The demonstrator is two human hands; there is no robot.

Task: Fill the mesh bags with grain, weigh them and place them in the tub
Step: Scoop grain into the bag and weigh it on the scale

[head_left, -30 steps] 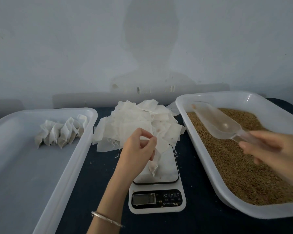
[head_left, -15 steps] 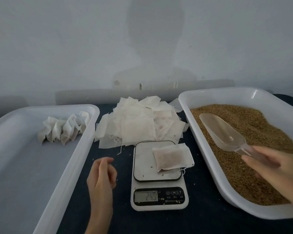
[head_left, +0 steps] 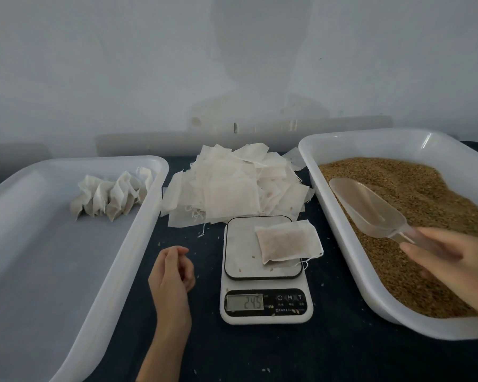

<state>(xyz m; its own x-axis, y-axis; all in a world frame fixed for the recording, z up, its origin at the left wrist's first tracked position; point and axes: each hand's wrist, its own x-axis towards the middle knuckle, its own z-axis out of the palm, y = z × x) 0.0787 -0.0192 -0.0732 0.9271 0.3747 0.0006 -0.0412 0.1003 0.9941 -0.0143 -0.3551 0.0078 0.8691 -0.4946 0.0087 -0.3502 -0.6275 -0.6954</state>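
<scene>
A filled mesh bag (head_left: 286, 241) lies flat on the right side of the white kitchen scale (head_left: 264, 271), whose display reads 24.5. My left hand (head_left: 173, 271) rests on the dark table left of the scale, fingers loosely curled, holding nothing. My right hand (head_left: 453, 267) grips the handle of a clear plastic scoop (head_left: 367, 208) held over the brown grain (head_left: 420, 216) in the right tub (head_left: 329, 216). The left tub (head_left: 138, 232) holds a row of several filled bags (head_left: 111, 197) at its far end.
A heap of empty white mesh bags (head_left: 238, 186) lies behind the scale, between the two tubs. A few loose grains dot the dark tablecloth (head_left: 260, 351) and the scale plate. A grey wall stands close behind the table.
My left hand let go of the filled bag on the scale and drew back to the left onto the table. The scale reading rose from 24.0 to 24.5. The scoop stayed over the grain.
</scene>
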